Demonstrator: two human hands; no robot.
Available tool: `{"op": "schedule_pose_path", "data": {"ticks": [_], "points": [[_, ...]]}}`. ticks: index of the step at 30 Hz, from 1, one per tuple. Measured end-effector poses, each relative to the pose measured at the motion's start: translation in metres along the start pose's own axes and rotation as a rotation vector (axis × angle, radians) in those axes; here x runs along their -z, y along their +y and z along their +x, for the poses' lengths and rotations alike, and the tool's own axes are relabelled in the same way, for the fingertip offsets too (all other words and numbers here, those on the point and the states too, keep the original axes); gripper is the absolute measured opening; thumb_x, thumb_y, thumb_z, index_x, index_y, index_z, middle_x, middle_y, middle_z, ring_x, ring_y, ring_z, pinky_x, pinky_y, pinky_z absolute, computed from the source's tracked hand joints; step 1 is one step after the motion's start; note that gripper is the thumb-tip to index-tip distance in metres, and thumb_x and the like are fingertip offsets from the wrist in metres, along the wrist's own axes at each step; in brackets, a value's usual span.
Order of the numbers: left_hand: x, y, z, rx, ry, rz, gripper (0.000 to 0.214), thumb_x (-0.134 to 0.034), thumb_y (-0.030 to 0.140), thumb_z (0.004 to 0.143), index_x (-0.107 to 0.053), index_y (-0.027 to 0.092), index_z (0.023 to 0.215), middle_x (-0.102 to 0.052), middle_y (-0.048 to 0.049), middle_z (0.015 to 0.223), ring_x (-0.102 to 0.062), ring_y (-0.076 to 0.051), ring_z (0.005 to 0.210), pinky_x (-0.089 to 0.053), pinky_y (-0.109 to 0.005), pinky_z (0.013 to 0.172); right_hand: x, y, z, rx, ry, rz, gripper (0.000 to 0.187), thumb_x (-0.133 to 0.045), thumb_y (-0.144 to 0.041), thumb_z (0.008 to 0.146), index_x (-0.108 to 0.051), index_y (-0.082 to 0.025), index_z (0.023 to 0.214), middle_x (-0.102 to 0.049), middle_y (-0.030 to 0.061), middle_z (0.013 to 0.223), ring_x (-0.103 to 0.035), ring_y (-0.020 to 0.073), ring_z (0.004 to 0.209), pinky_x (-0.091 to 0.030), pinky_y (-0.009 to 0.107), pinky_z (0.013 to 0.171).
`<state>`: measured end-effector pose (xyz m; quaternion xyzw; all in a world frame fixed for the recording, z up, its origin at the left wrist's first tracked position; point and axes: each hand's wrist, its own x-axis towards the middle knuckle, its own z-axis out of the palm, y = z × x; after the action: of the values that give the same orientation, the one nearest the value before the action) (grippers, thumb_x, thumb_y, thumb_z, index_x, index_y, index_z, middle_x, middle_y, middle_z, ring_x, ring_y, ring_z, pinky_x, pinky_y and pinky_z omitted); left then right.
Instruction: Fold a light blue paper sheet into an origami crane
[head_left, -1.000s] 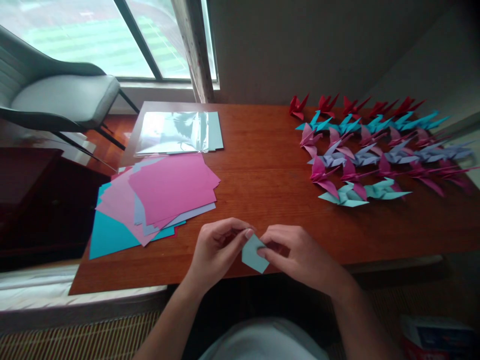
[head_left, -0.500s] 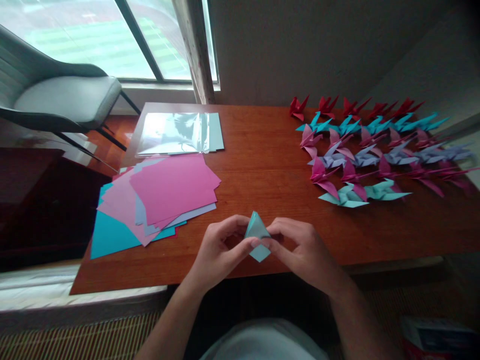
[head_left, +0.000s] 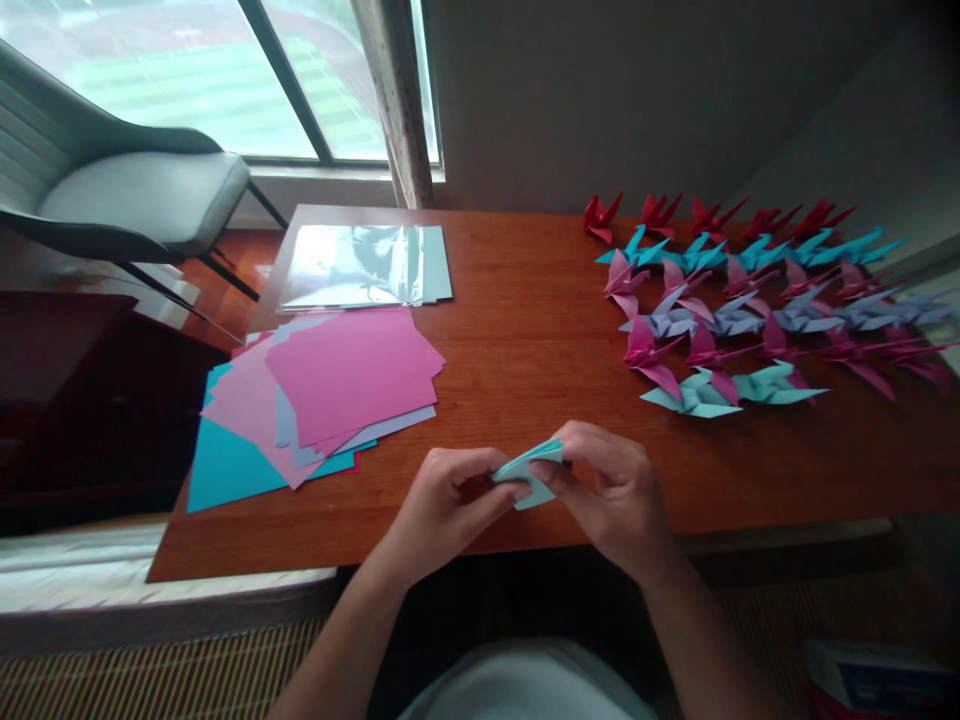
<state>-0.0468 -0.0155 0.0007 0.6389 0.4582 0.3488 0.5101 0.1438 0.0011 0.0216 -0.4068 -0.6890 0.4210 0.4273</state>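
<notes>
Between my two hands is a small piece of folded pale mint paper (head_left: pixel 536 488), held above the front edge of the table (head_left: pixel 517 370). My left hand (head_left: pixel 450 505) pinches its left corner between thumb and fingers. On the right side, my right hand (head_left: pixel 604 490) grips the upper corner, thumb on the near face. Several thin layers show along the top edge of the paper. Two mint paper cranes (head_left: pixel 697 393) sit on the table to the right, beyond my right hand.
Rows of folded cranes in red (head_left: pixel 602 217), turquoise (head_left: pixel 637 250), pink, lilac and magenta fill the table's right side. Loose coloured sheets (head_left: pixel 352 375) overlap at the left, with a clear plastic packet of paper (head_left: pixel 352 265) behind them. A chair (head_left: pixel 142 200) stands beyond the left edge.
The folded paper has turned in my fingers: its point was upward, and now its layered edge slants up to the right. My right hand has shifted its grip to the upper right corner.
</notes>
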Motion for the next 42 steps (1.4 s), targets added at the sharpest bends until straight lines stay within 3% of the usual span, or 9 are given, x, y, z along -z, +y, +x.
{"op": "schedule_pose_path", "data": {"ticks": [7,13,17,22,28,30,33,37,42], "points": [[0.000,0.003,0.000,0.022,0.012,0.055,0.030,-0.066,0.032,0.091,-0.064,0.014,0.067,-0.049,0.0044,0.057,-0.039,-0.007,0.055,-0.032,-0.019,0.053,-0.002,0.000,-0.002,-0.082,0.078,0.054,0.008,-0.068,-0.023,0.092,-0.072,-0.023,0.084,-0.071,0.0019,0.080,-0.064,0.0164,0.075,-0.050,0.030,0.067],[-0.002,0.003,0.002,0.007,0.012,0.009,0.021,-0.066,0.028,0.091,-0.071,0.014,0.076,-0.066,0.0006,0.065,-0.055,-0.009,0.060,-0.041,-0.019,0.060,-0.001,-0.001,-0.001,-0.152,0.278,0.130,0.011,-0.069,-0.025,0.090,-0.074,-0.025,0.081,-0.074,0.0019,0.082,-0.067,0.0175,0.077,-0.052,0.030,0.067],[-0.002,0.003,0.002,-0.013,0.001,-0.024,0.020,-0.062,0.022,0.094,-0.072,0.015,0.078,-0.074,-0.0018,0.073,-0.066,-0.011,0.065,-0.045,-0.019,0.064,0.000,0.001,0.004,-0.202,0.309,0.178,0.007,-0.070,-0.028,0.090,-0.076,-0.027,0.086,-0.075,0.0023,0.086,-0.068,0.0185,0.079,-0.053,0.031,0.069],[-0.003,0.006,0.002,-0.044,0.032,0.045,0.022,-0.064,0.026,0.092,-0.069,0.013,0.075,-0.064,0.0009,0.063,-0.053,-0.009,0.057,-0.039,-0.019,0.058,-0.007,0.008,0.004,-0.174,0.393,0.150,0.017,-0.070,-0.040,0.090,-0.075,-0.025,0.082,-0.074,0.0036,0.079,-0.067,0.0188,0.071,-0.053,0.031,0.062],[-0.003,0.003,0.000,0.016,0.059,-0.065,0.021,-0.064,0.026,0.092,-0.075,0.012,0.081,-0.070,-0.0028,0.069,-0.059,-0.012,0.062,-0.045,-0.021,0.062,-0.014,0.007,0.002,-0.228,0.314,0.193,0.023,-0.070,-0.048,0.089,-0.072,-0.026,0.097,-0.073,0.0051,0.096,-0.068,0.0196,0.084,-0.056,0.030,0.071],[-0.002,0.002,0.000,0.049,0.080,-0.171,0.019,-0.065,0.026,0.091,-0.075,0.012,0.082,-0.072,-0.0044,0.073,-0.063,-0.014,0.067,-0.048,-0.021,0.064,-0.014,0.006,0.002,-0.257,0.188,0.222,0.025,-0.071,-0.049,0.088,-0.071,-0.026,0.099,-0.072,0.0044,0.097,-0.068,0.0198,0.088,-0.056,0.030,0.075],[-0.003,0.002,0.000,0.077,0.065,-0.277,0.018,-0.066,0.026,0.091,-0.075,0.012,0.086,-0.075,-0.0065,0.079,-0.066,-0.016,0.072,-0.051,-0.023,0.067,-0.013,0.009,0.001,-0.288,0.031,0.196,0.024,-0.070,-0.046,0.089,-0.069,-0.022,0.085,-0.068,0.0024,0.083,-0.065,0.0178,0.079,-0.055,0.029,0.073],[-0.003,0.001,0.000,0.075,0.039,-0.260,0.019,-0.066,0.028,0.092,-0.075,0.011,0.088,-0.073,-0.0072,0.079,-0.064,-0.016,0.073,-0.051,-0.024,0.069,-0.013,0.016,0.000,-0.281,0.050,0.153,0.024,-0.069,-0.042,0.090,-0.068,-0.021,0.078,-0.066,0.0014,0.077,-0.061,0.0158,0.073,-0.053,0.028,0.068],[-0.004,0.000,0.000,0.073,0.097,-0.237,0.019,-0.070,0.029,0.088,-0.072,0.012,0.079,-0.062,-0.0013,0.067,-0.051,-0.010,0.062,-0.043,-0.019,0.058,-0.011,0.017,0.002,-0.243,0.034,0.128,0.025,-0.073,-0.041,0.087,-0.068,-0.021,0.073,-0.065,0.0013,0.076,-0.060,0.0156,0.072,-0.052,0.028,0.068]]}}
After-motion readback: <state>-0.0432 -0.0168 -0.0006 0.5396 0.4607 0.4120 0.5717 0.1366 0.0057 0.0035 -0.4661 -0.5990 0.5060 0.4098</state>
